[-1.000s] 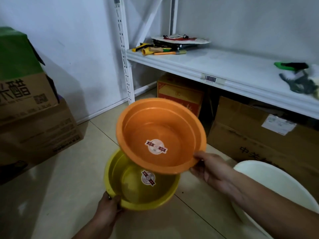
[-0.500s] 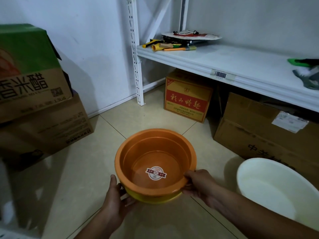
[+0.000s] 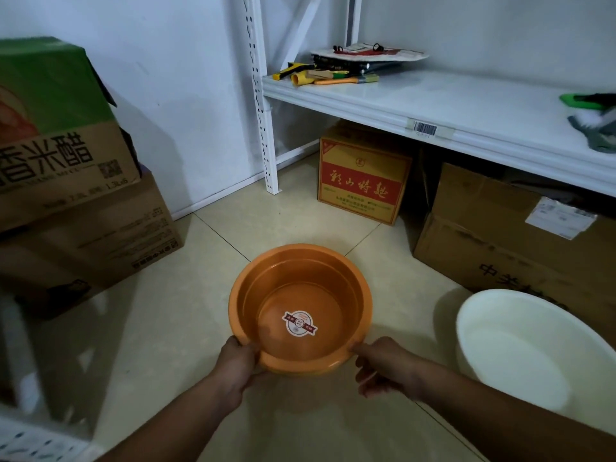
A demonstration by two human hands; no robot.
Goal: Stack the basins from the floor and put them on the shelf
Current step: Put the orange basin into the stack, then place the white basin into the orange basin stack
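Note:
An orange basin [image 3: 300, 291] with a round sticker inside sits nested in a yellow basin, of which only a thin strip [image 3: 300, 372] shows under the near rim. My left hand [image 3: 238, 363] grips the stack's near-left rim. My right hand [image 3: 383, 365] grips the near-right rim. A larger white basin [image 3: 520, 348] stands on the tiled floor to the right, apart from the stack. The white shelf [image 3: 433, 95] runs across the upper right, above the floor.
Tools and a flat plate [image 3: 370, 56] lie at the shelf's left end, a green tool and grey rag [image 3: 593, 111] at its right. Cardboard boxes [image 3: 363, 181] stand under the shelf. Stacked cartons [image 3: 76, 201] fill the left side. The shelf post [image 3: 263, 95] rises ahead.
The orange basin, held tilted above the yellow one a second ago, now sits fully nested in it. Both hands have moved onto the stack's near rim.

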